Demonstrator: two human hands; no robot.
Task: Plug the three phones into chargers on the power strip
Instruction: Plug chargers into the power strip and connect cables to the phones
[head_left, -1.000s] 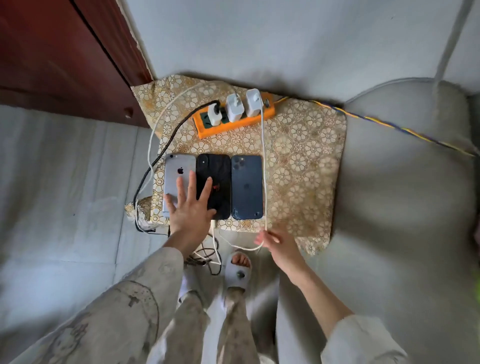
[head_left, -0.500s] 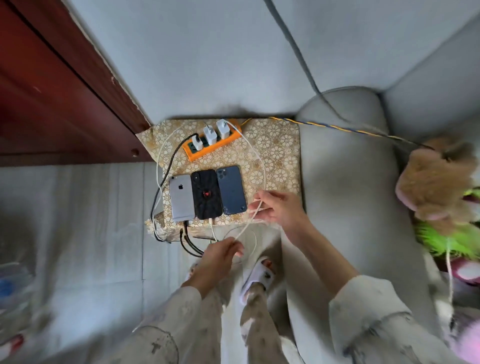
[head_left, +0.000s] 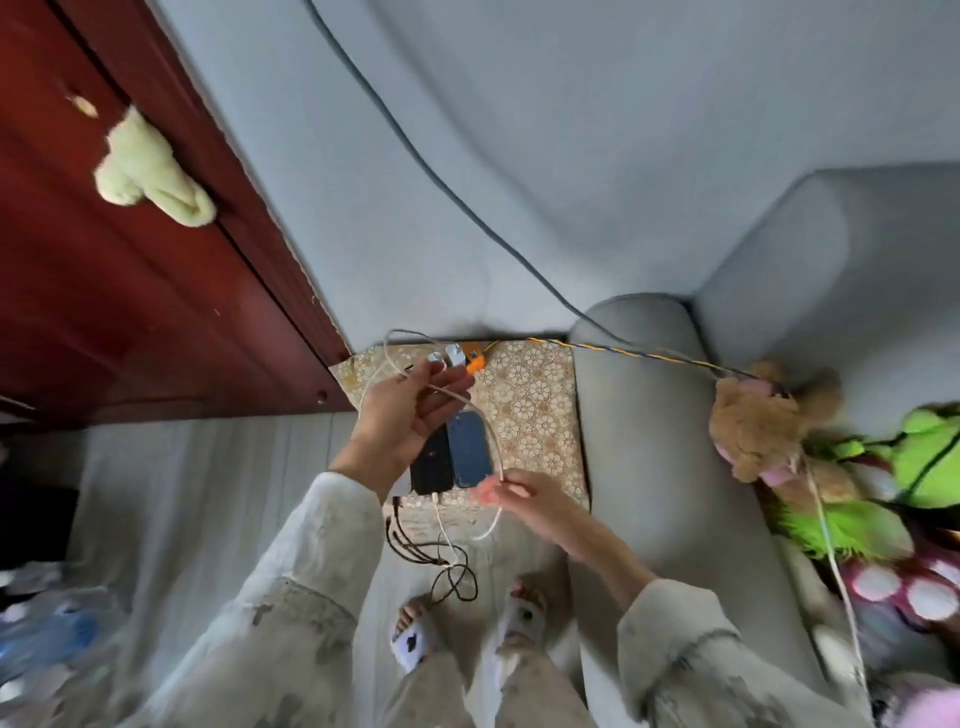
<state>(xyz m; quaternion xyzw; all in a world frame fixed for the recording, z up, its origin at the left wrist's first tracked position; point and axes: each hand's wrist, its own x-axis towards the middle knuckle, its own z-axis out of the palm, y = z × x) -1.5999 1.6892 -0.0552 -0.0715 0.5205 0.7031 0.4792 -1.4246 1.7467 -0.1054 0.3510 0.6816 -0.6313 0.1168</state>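
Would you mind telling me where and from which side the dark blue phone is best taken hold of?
Grip the dark blue phone across its near short end, coming from the person's side. It lies flat on the patterned cloth with the black phone tight against its left long edge, so pinching the long sides looks awkward, while the near end sits by the cloth's edge.

Two phones (head_left: 457, 454) lie side by side on the mat (head_left: 535, 410), with the power strip (head_left: 470, 358) behind them at the wall. The sofa arm (head_left: 644, 415) stands right of the mat; the cabinet (head_left: 130, 291) left
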